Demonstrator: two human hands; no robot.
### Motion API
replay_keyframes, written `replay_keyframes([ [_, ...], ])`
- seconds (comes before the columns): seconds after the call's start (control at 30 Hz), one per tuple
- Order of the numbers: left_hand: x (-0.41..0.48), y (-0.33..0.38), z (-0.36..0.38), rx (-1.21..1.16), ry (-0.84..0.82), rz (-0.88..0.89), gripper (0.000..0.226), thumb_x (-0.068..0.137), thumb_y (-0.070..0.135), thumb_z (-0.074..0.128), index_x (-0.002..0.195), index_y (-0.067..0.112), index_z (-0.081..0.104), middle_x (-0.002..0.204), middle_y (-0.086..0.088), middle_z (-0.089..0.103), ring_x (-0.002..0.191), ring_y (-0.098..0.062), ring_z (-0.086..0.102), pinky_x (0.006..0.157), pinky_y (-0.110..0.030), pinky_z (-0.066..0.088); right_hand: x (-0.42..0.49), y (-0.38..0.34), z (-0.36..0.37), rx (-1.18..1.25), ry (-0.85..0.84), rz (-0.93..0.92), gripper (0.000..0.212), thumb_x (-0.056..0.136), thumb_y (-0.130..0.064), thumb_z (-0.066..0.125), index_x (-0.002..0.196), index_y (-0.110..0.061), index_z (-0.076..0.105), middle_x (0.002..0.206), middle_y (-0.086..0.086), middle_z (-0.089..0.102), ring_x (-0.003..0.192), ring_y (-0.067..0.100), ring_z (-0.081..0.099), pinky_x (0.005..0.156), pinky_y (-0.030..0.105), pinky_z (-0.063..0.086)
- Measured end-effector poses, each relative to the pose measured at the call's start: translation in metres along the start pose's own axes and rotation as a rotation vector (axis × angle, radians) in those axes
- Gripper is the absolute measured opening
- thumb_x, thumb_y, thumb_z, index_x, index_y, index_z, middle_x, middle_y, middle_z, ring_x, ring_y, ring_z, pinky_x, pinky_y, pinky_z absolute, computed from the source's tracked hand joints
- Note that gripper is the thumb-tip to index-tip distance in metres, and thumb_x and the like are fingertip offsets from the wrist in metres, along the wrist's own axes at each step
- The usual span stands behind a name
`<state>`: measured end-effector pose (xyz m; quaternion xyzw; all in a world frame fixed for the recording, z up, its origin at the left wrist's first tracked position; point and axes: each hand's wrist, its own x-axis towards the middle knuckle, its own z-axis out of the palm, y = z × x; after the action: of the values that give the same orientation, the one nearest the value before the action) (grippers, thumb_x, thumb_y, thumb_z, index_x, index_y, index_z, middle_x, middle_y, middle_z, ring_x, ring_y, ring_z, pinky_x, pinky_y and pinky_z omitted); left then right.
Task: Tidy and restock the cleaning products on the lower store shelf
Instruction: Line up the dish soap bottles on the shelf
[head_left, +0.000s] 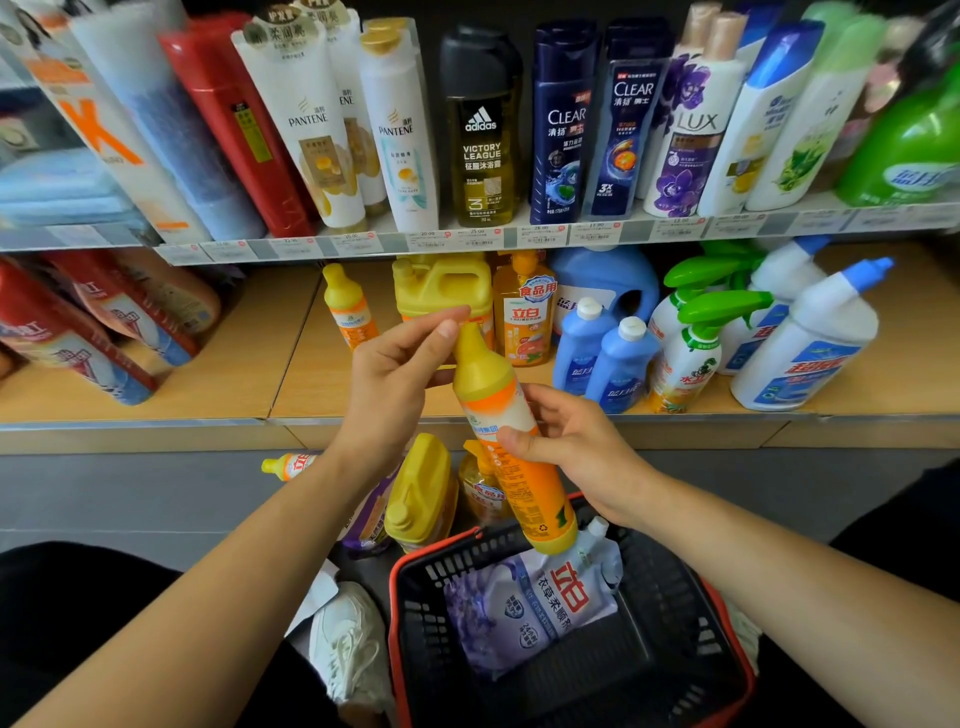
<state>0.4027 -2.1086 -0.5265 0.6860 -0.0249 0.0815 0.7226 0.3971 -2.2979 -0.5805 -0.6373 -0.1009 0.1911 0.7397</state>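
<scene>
A person's left hand (400, 374) pinches the capped neck of a yellow-and-orange dish detergent bottle (488, 376) while the right hand (569, 441) grips its middle, above a black shopping basket (418, 613). A matching bottle (347, 306) stands on the lower shelf (249, 364); this one likely belongs upright beside it, label forward.

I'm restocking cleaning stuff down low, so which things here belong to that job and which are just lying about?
For the job: yellow bottle, held by left hand at the cap and right hand round the body; yellow jug on the floor; pouch in the basket; lower shelf.
Just there: shampoo bottles on the upper shelf; white shoe.
</scene>
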Motion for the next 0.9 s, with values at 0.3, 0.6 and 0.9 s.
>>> replay_keyframes([
  [0.3, -0.004, -0.021, -0.001, 0.088, -0.188, -0.250, 0.041, 0.098, 0.008, 0.061, 0.138, 0.015, 0.059, 0.122, -0.005, 0.073, 0.118, -0.024, 0.067, 0.095, -0.037, 0.057, 0.008, -0.009, -0.016, -0.007, 0.114, 0.000, 0.050, 0.080, -0.022, 0.078, 0.127, -0.023, 0.063, 0.117, 0.001, 0.073, 0.113, 0.019, 0.067, 0.094, 0.036, 0.054],
  [0.6, -0.017, -0.038, 0.000, 0.330, -0.443, -0.431, 0.067, 0.068, 0.031, 0.092, 0.128, 0.020, 0.062, 0.111, -0.001, 0.075, 0.106, -0.018, 0.070, 0.088, -0.028, 0.056, 0.014, -0.027, -0.032, 0.298, 0.253, 0.049, 0.053, 0.076, -0.033, 0.075, 0.124, -0.014, 0.064, 0.118, 0.006, 0.072, 0.106, 0.024, 0.070, 0.080, 0.042, 0.060],
  [0.9, -0.015, -0.031, 0.000, 0.048, -0.082, -0.253, 0.058, 0.066, 0.023, 0.087, 0.118, 0.015, 0.063, 0.109, -0.012, 0.072, 0.098, -0.029, 0.073, 0.083, -0.042, 0.063, 0.016, -0.036, -0.044, 0.232, 0.360, 0.219, 0.029, 0.095, -0.037, 0.063, 0.107, -0.010, 0.066, 0.093, 0.011, 0.076, 0.087, 0.027, 0.075, 0.071, 0.039, 0.062],
])
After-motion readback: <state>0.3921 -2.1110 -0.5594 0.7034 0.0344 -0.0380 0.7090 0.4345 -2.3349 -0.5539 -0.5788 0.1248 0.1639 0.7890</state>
